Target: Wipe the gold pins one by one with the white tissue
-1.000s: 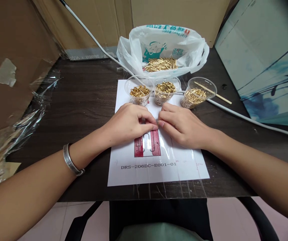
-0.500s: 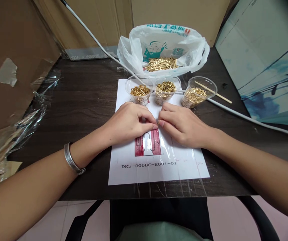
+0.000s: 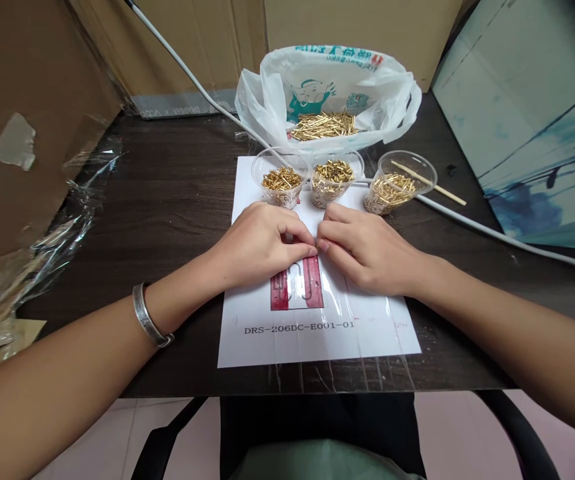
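A tiny gold piece [image 3: 317, 245], likely light and slippery, is pinched narrowly by left hand [image 3: 262, 243] and right hand [image 3: 367, 250], best gripped endwise

Head-height view, facing forward and down

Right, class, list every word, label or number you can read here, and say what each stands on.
"DRS-206DC-E001-01": white paper sheet.
Plastic bag: teal and red print, too blurred to read.
Grey strip by the cardboard: lettering too blurred to read.
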